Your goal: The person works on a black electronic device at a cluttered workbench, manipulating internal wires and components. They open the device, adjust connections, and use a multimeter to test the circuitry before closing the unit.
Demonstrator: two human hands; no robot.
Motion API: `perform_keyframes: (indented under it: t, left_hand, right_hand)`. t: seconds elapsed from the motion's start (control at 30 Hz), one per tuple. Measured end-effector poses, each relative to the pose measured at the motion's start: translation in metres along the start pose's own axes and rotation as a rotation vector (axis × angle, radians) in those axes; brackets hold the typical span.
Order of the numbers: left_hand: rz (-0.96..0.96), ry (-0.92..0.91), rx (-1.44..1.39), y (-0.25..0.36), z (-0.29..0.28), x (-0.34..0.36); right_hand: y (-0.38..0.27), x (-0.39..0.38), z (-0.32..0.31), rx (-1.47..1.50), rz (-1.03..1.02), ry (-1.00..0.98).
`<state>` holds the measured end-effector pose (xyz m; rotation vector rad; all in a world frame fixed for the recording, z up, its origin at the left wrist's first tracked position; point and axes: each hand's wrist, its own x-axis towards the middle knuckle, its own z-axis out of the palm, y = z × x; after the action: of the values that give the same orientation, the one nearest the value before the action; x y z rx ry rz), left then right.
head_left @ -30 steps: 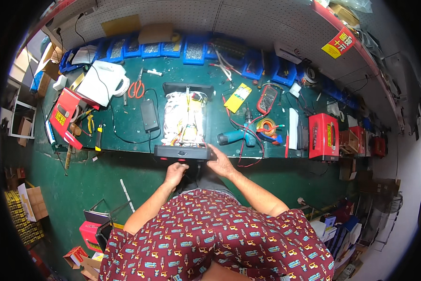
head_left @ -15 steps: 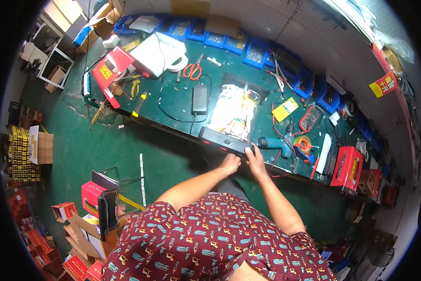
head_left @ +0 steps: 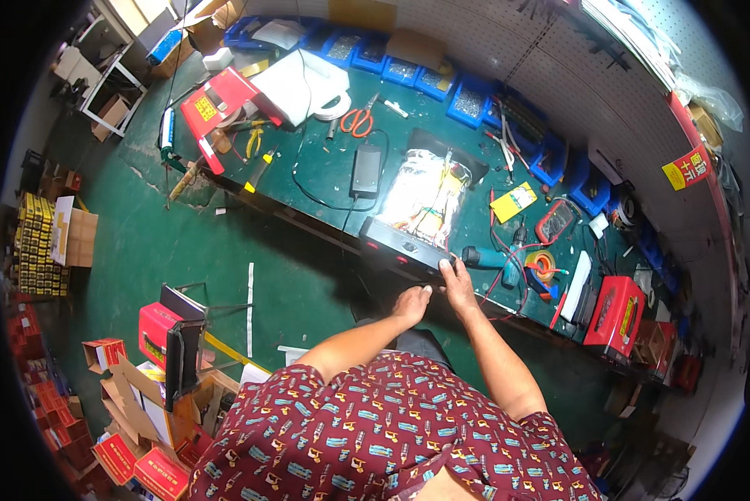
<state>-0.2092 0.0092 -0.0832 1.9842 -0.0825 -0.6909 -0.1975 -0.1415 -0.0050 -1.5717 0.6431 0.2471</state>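
An opened electronic device (head_left: pixel 425 200) lies at the near edge of the green bench, its bright metal inside and wires exposed. Its black end panel (head_left: pixel 406 247), with a socket and red parts, faces me. My right hand (head_left: pixel 458 284) grips the panel's right corner, thumb on top. My left hand (head_left: pixel 411 306) hangs just below the panel, apart from it, with its fingers curled and thumb out; whatever may be inside is hidden. A teal cordless drill (head_left: pixel 510 265) lies right of the device, and a black power adapter (head_left: pixel 366 172) lies left of it.
Orange scissors (head_left: pixel 357 123), a yellow box (head_left: pixel 513 201), a red multimeter (head_left: pixel 553 220) and a tape roll (head_left: pixel 542 265) lie on the bench. Blue bins (head_left: pixel 468 102) line its back. A red case (head_left: pixel 615 311) stands at right. Cartons (head_left: pixel 141 405) crowd the floor at lower left.
My left hand has dropped away from the underside of the black panel. My right hand keeps its hold on the corner. The whole view has shifted slightly.
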Motion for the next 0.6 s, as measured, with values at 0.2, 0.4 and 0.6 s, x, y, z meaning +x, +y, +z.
perform_keyframes:
  t: [0.2,0.4,0.6]
  left_hand:
    - [0.167,0.179,0.030,-0.006,-0.076,-0.029]
    - [0.151,0.439,-0.389,0.042,-0.181,-0.065]
    - [0.467,0.678,-0.389,0.115,-0.271,-0.048]
  right_hand:
    - [0.016,0.003,-0.011,-0.034,-0.027,-0.074]
    - [0.039,-0.010,-0.041,0.091,-0.042,-0.065]
    - [0.021,-0.023,-0.066,0.314,-0.079,0.094]
